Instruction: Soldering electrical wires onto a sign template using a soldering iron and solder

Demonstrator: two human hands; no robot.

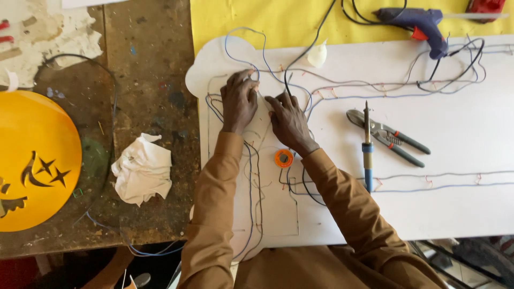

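the left hand (239,100) covers whatever its fingertips press on the white board (471,203), and the right hand (289,122) hides the thin wires (342,85) under its palm. the yellow disc (37,160) and the red tool (486,6) are cut off by the edges. the small wire joints are too tiny to tell.

I am seeing a matt white board (455,203), a rough worn wooden table (144,53), and glossy metal pliers (377,130).
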